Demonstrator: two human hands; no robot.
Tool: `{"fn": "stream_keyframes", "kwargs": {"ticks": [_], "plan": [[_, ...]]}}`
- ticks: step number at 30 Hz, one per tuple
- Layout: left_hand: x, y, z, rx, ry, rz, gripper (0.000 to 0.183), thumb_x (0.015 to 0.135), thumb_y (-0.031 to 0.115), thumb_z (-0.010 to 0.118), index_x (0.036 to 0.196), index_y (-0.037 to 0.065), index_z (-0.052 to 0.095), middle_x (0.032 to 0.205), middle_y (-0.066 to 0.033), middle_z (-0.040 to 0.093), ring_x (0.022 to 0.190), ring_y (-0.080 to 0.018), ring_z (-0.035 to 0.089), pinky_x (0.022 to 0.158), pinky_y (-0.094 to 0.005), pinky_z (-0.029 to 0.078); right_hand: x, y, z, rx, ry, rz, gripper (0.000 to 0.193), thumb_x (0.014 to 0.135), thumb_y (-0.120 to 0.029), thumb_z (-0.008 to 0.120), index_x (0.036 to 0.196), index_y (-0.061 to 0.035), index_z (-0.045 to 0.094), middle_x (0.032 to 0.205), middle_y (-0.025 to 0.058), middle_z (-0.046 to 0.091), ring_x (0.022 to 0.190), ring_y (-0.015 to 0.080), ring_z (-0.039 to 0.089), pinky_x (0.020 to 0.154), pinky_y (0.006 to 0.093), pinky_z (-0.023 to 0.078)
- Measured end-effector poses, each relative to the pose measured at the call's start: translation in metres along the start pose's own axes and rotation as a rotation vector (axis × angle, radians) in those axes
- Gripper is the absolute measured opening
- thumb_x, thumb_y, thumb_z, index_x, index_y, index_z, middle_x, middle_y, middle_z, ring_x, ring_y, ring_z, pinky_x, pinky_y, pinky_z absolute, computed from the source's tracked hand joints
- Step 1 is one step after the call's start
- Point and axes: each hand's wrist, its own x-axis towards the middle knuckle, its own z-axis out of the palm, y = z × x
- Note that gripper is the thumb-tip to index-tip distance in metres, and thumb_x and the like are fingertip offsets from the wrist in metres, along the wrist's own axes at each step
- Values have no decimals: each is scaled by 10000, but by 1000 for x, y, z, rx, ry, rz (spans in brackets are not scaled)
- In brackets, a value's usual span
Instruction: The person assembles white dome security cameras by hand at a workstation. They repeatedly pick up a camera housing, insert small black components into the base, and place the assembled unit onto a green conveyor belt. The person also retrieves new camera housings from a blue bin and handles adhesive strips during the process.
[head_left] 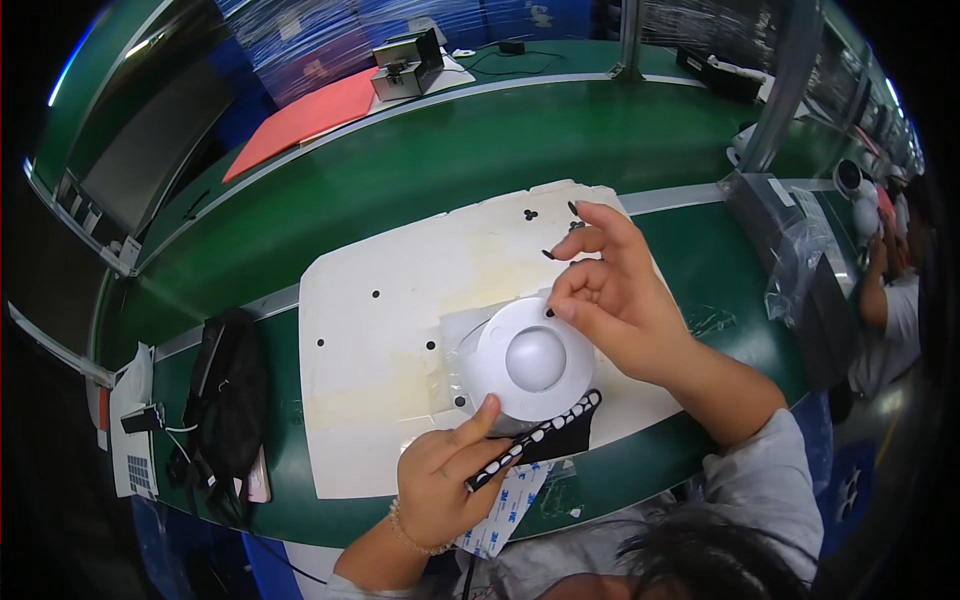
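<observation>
A white round disc-shaped housing point(490, 372) with a raised dome point(535, 359) sits on clear plastic film over a pale board point(370, 450). My left hand point(435, 490) grips a black strip point(545, 432) with a row of white oval spots. Its index finger reaches out to the housing's lower left rim. My right hand point(620, 300) is open over the upper right rim, fingers curved and apart, thumb down at the edge. Small dark spots show at its thumb and fingertips; whether these are nails or stuck-on pieces I cannot tell.
Several black dots point(376, 294) mark the board. Left lies a black bag point(230, 380); right, a dark box point(770, 215) with clear plastic point(797, 270). A printed backing sheet point(505, 520) is by my left wrist. A co-worker's arm point(876, 290) shows far right.
</observation>
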Motion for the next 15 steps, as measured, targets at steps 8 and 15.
{"fn": "stream_keyframes", "kwargs": {"ticks": [8, 15], "plan": [[-2, -3, 3, 54, 11, 34, 281, 525, 6, 672, 799, 47, 623, 1143, -124, 571, 567, -201, 554, 535, -275, 437, -1, 2, -2, -76, -31, 22, 699, 756, 96, 449, 1350, -69, 121, 1069, 145, 404, 803, 111, 536, 684, 219, 415], [1, 3, 0, 39, -19, -4, 290, 521, -41, 672, 795, 35, 613, 1130, -167, 568, 591, -214, 573, 561, -277, 455, -7, 12, -2, -331, -52, -222, 663, 766, 98, 462, 1341, -69, 177, 1021, 130, 449, 765, 130, 542, 681, 243, 425]]}}
